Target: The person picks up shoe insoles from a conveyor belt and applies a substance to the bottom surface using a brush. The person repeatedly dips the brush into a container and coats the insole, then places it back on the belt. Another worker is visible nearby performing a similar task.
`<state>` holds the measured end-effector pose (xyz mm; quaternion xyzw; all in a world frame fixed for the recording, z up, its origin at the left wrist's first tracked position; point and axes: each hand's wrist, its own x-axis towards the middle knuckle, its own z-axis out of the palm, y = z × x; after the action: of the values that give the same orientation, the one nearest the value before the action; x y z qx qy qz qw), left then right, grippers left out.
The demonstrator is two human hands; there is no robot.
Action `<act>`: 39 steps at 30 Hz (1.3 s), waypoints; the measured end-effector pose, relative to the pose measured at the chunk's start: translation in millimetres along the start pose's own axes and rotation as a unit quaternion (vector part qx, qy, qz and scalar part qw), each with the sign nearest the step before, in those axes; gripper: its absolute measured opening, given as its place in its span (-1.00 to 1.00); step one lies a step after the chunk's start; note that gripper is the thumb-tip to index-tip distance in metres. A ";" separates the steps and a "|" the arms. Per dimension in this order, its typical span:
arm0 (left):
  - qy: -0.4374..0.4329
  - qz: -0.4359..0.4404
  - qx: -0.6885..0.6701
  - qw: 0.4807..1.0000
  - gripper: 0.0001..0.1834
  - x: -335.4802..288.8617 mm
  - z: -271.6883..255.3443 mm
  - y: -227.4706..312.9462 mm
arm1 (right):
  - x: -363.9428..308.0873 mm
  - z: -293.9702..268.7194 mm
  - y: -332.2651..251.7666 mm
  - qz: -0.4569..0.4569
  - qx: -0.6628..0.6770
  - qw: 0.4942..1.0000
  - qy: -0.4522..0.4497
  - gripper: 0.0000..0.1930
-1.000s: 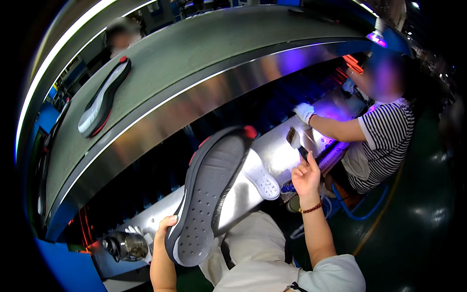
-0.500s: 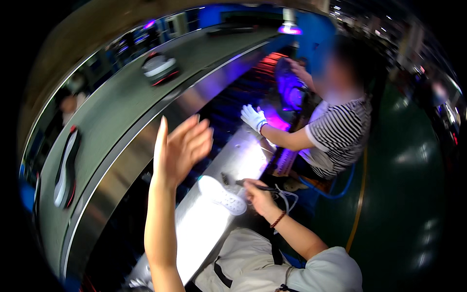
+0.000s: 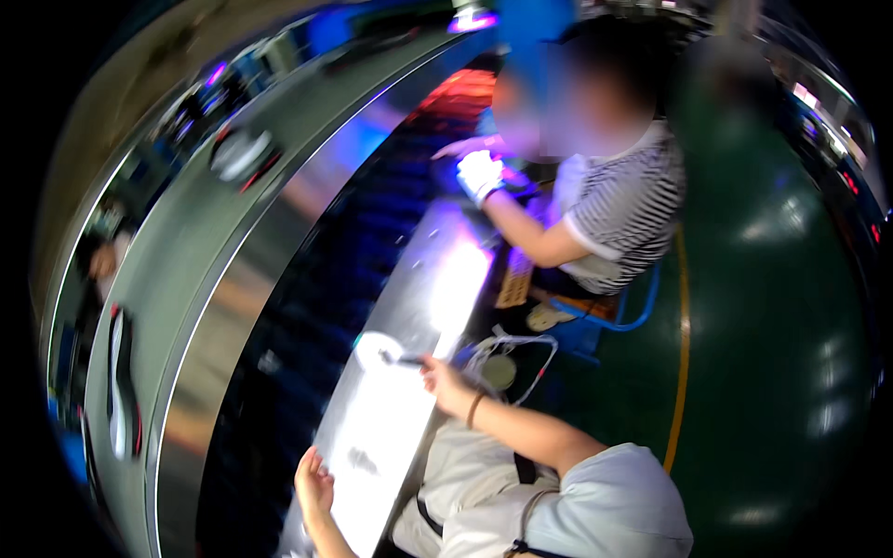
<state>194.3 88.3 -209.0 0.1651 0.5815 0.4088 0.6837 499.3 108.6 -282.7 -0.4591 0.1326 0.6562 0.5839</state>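
Observation:
My right hand (image 3: pixel 446 385) is closed around the dark handle of a brush-like tool (image 3: pixel 406 360). The tool's tip is over a small round white object (image 3: pixel 374 346), perhaps a dish, on the shiny metal bench (image 3: pixel 409 288). Blur hides whether the tip touches it. Nearer the lower edge, my left hand (image 3: pixel 314 479) is beside the bench's left edge. Its fingers are loosely bent and apart, and nothing shows in them. A faint dark smudge (image 3: pixel 359 458) appears on the bright bench top to the right of that hand; I cannot tell what it is.
Left of the bench runs a dark roller track (image 3: pixel 307 270), then a green conveyor belt (image 3: pixel 177 251) carrying a shoe (image 3: pixel 244 156) and a shoe sole (image 3: pixel 121 381). A seated co-worker (image 3: pixel 614 205) in a striped shirt works at the bench's far end. White cables (image 3: pixel 521 339) hang at right.
My left hand has dropped from above the track to the bench's near part. My right hand has shifted left with the tool. The dotted white sole-shaped piece beside it no longer shows.

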 end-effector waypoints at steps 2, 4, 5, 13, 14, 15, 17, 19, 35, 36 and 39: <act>0.062 -0.023 -0.051 0.997 -0.75 -3.4 -35.8 -32.4 | 5.7 -6.8 0.3 -0.012 0.058 0.998 -0.025 -0.84; 0.168 -0.019 -0.096 0.981 -0.65 -30.3 -42.9 -67.7 | 10.3 -18.2 -1.2 -0.015 0.028 1.000 -0.003 -0.80; 0.180 -0.017 -0.113 0.977 -0.62 -37.0 -39.9 -73.8 | 5.9 -18.6 -8.7 -0.005 0.048 0.999 0.016 -0.77; 0.239 -0.055 -0.313 0.918 -0.58 -112.0 -83.7 -159.5 | 2.8 -8.7 4.8 0.017 -0.028 0.998 -0.051 -0.57; 0.233 -0.054 -0.333 0.912 -0.58 -117.4 -84.5 -158.5 | 6.5 -3.0 8.7 0.025 -0.032 0.997 -0.070 -0.56; 0.232 -0.037 -0.334 0.913 -0.58 -119.5 -87.7 -160.2 | 13.6 -0.3 12.2 0.044 -0.019 0.997 -0.064 -0.55; 0.191 -0.016 -0.357 0.914 -0.58 -111.2 -100.1 -159.6 | 29.1 2.7 17.8 0.081 0.012 0.996 -0.048 -0.54; 0.203 0.013 -0.361 0.910 -0.59 -99.2 -98.2 -144.3 | 35.6 -1.6 20.1 0.101 0.034 0.994 0.009 -0.47; 0.042 0.379 -0.514 0.768 -0.26 3.4 -205.3 96.5 | -273.9 -404.1 -60.0 0.219 -0.534 0.780 0.243 -0.62; -0.044 0.393 -0.528 0.752 -0.30 3.9 -206.3 103.9 | -293.1 -421.0 -35.5 0.292 -0.444 0.799 0.282 -0.42; -0.127 0.395 -0.598 0.685 -0.39 3.6 -200.9 128.3 | -307.7 -407.4 32.6 0.290 -0.172 0.919 0.205 -0.20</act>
<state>-39.7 119.3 -175.5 -0.0138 0.0018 0.8774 0.4796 621.0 -388.3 -282.7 -0.6183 0.2614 0.7013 0.2399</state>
